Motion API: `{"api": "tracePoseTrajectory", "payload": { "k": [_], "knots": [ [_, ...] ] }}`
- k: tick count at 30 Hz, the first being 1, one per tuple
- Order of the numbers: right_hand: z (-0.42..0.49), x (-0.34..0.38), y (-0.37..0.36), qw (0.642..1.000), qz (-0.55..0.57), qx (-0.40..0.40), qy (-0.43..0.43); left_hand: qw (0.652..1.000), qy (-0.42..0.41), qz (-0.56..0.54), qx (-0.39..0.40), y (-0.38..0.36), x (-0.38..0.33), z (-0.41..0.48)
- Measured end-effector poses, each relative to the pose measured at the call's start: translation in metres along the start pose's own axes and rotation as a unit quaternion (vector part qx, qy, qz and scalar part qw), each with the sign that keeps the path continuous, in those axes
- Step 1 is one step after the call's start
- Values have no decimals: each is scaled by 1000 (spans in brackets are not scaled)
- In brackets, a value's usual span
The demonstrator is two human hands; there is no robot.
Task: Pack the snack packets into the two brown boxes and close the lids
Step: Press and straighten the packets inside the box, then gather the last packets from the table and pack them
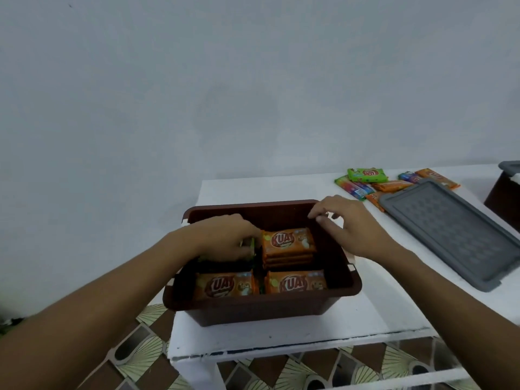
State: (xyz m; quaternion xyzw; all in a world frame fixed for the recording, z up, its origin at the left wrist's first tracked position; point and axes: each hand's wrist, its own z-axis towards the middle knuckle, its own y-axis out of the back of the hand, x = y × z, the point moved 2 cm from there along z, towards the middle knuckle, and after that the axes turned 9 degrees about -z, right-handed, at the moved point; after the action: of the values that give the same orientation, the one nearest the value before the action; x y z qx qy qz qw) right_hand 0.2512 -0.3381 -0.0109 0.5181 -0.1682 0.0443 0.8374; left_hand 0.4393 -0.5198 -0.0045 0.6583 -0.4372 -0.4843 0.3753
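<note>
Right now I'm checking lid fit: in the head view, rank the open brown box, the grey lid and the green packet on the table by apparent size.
1. brown box
2. grey lid, close to the box; distance blurs this
3. green packet, clearly smallest

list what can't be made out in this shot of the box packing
- Green packet in the brown box, head view: mostly covered by the left hand, so its print is unreadable.
- Second brown box: cut off by the right edge; contents unseen.
- Loose packets behind the grey lid: partly hidden by the lid, so no sure count.
- Right hand: hovers at the box rim, contact unclear.
</note>
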Motion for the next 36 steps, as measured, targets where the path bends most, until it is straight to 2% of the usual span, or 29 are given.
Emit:
{"api": "tracePoseTrajectory", "payload": {
  "k": [2, 7, 11, 15, 18, 22, 25, 31, 36],
  "knots": [
    [-6, -26, 12, 998, 14, -30, -48, 998, -34, -6, -61, 10, -12, 14],
    [-21, -79, 24, 995, -39, -9, -96, 984, -84, 4, -155, 27, -51, 52],
    [-30, -131, 32, 990, -57, -3, -127, 978, -96, 28, -186, 32, -88, 94],
    [-39, -189, 47, 985, -52, 11, -163, 981, -69, 38, -179, 31, -123, 141],
    [-44, -227, 53, 982, -101, 68, -146, 985, -21, 41, -165, 27, -149, 174],
    [-45, -257, 56, 958, -245, 135, -62, 987, 123, 83, -68, 5, -175, 219],
    [-44, -274, 42, 967, -189, 158, -58, 976, 210, 46, -18, -25, -185, 242],
    [-27, -281, 20, 982, -105, 155, -38, 937, 336, 0, -92, -90, -174, 259],
    [-15, -283, 10, 972, -139, 179, -56, 898, 410, -10, -161, -133, -167, 249]
  ]
}}
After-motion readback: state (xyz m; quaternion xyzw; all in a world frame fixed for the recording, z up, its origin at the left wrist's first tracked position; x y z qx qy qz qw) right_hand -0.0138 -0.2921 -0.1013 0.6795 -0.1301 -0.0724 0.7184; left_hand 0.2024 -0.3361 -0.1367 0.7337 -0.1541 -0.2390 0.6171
